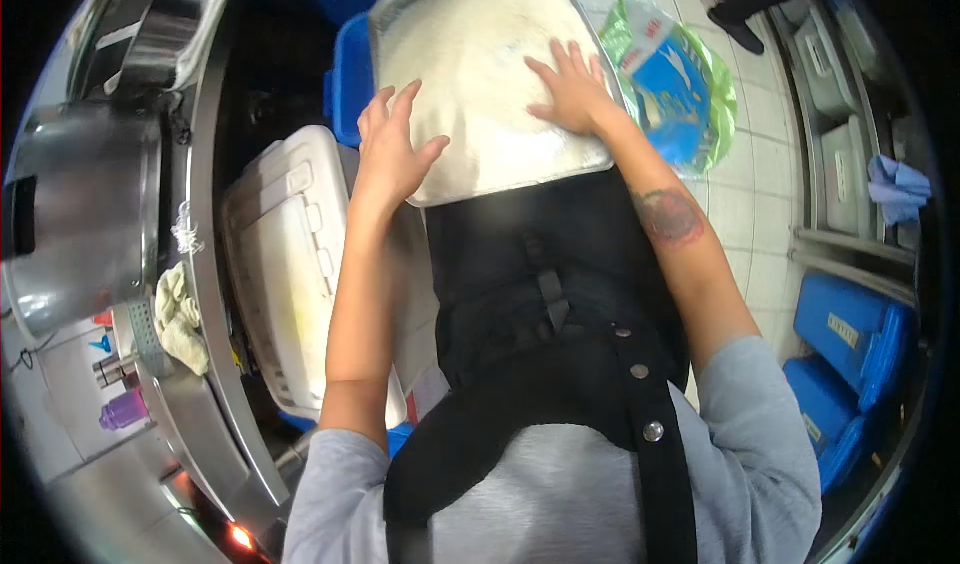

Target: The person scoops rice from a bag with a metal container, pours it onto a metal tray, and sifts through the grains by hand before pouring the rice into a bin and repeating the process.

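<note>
A metal tray (520, 185) in front of my body holds a broad layer of off-white, flour-like powder (465, 69). My right hand (572, 92) is over the right part of the powder with its fingers spread, seemingly touching the surface. At the tray's left edge is my left hand (392, 154), fingers apart and thumb pointing inward over the powder. Neither hand grips anything. Whether the left fingertips touch the rim, I cannot tell.
A blue bin (350, 69) and a lidded white container (290, 234) stand left of the tray. A green-and-blue plastic bag (690, 89) is on the tiled floor at right. Blue boxes (845, 329) line the right shelf. Another person's shoes (735, 29) show at top right.
</note>
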Motion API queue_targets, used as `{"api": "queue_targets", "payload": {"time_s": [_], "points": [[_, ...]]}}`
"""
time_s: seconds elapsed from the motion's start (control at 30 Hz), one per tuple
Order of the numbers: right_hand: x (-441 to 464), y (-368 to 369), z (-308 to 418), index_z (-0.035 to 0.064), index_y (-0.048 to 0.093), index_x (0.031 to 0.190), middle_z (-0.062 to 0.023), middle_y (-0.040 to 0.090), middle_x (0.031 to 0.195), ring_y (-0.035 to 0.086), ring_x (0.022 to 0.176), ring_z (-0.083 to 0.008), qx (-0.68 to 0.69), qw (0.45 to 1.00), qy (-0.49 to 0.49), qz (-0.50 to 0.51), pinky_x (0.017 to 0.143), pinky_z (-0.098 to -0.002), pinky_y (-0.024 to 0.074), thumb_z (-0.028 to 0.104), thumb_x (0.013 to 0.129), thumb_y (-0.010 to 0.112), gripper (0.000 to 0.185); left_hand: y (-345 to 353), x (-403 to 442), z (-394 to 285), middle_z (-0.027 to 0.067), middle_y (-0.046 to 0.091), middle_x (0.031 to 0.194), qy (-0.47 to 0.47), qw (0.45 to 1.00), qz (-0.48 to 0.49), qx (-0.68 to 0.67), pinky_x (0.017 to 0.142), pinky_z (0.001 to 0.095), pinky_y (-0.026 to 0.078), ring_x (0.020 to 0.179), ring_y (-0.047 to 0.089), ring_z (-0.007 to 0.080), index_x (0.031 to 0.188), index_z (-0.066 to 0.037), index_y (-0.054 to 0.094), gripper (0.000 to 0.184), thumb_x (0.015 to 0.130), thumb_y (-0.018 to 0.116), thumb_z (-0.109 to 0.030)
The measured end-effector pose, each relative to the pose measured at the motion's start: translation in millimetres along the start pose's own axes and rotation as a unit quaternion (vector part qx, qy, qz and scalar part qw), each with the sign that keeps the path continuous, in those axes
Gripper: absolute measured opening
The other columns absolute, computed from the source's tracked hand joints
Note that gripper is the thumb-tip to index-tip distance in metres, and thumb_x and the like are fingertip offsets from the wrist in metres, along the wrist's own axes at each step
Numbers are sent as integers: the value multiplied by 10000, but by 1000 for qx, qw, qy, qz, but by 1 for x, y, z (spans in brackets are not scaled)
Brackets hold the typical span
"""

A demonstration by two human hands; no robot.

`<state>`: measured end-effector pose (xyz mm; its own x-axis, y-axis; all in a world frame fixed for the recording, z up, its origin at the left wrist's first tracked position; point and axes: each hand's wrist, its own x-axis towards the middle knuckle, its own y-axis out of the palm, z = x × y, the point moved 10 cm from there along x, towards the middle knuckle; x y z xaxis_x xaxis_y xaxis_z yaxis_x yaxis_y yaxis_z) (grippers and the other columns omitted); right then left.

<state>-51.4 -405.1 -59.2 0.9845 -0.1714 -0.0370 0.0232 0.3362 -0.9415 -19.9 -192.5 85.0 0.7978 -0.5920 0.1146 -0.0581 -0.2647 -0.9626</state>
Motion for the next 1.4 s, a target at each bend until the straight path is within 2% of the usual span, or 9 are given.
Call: {"api": "queue_targets", "payload": {"time_s": [0.2,0.5,0.63,0.7,0.77,0.97,1.17,1.27,1.4], "points": [[-2,-3,2,245,345,1472,-228,129,1566,67,1451,-422,2,1000,-10,-11,1149,-572,69,517,799,651,787,26,13,100,270,434,1379,-50,998,12,-39,1069,417,348,1281,422,392,1361,18,436,598,868,641,-252],[-3,-7,6,199,387,1451,-249,165,1550,96,1445,-429,-1,999,-21,-44,1146,-576,71,559,794,641,792,71,37,163,262,594,1208,-172,956,11,-236,1002,406,409,1175,539,396,1265,27,524,472,916,532,-290],[-14,-32,49,142,490,1372,-253,242,1523,145,1435,-424,-37,992,13,-118,1100,-666,87,542,813,629,702,77,45,166,241,612,1191,-183,950,-21,-254,985,393,418,1150,562,372,1231,21,556,457,932,502,-320],[-17,-41,94,137,562,1294,-211,359,1468,230,1415,-382,-13,983,-52,-174,1061,-709,141,507,808,645,616,85,49,173,218,611,1215,-203,942,-6,-266,985,361,417,1155,569,330,1244,6,560,435,949,500,-309],[-14,-20,164,150,592,1246,-148,451,1413,320,1381,-333,-10,980,-168,-110,1037,-722,185,488,818,641,548,93,47,185,209,615,1213,-209,933,-24,-292,984,366,416,1157,568,327,1222,12,573,428,957,486,-312],[-13,44,232,163,524,1337,-118,412,1459,262,1418,-318,-30,948,-312,-62,1009,-777,152,418,858,592,546,81,49,186,234,626,1164,-222,939,-22,-261,961,416,440,1118,583,369,1166,8,607,375,951,433,-246],[56,33,167,174,441,1403,-37,376,1497,287,1400,-360,-154,964,-196,-98,982,-790,186,333,933,462,496,113,44,185,263,622,1117,-202,966,82,-141,916,470,467,1073,585,415,1055,17,633,277,865,461,-89],[68,12,122,161,489,1363,-80,428,1453,346,1354,-383,-118,986,-83,-87,978,-728,275,318,924,491,466,113,44,183,260,633,1100,-203,964,95,-140,893,459,487,1062,598,410,1062,20,623,272,863,448,-40],[44,-4,100,132,589,1247,-156,535,1302,455,1231,-403,-29,991,-45,-122,968,-538,394,167,842,592,407,112,41,178,261,630,1112,-207,961,138,-125,884,457,495,1058,608,400,1112,27,591,291,884,415,-20]]}}
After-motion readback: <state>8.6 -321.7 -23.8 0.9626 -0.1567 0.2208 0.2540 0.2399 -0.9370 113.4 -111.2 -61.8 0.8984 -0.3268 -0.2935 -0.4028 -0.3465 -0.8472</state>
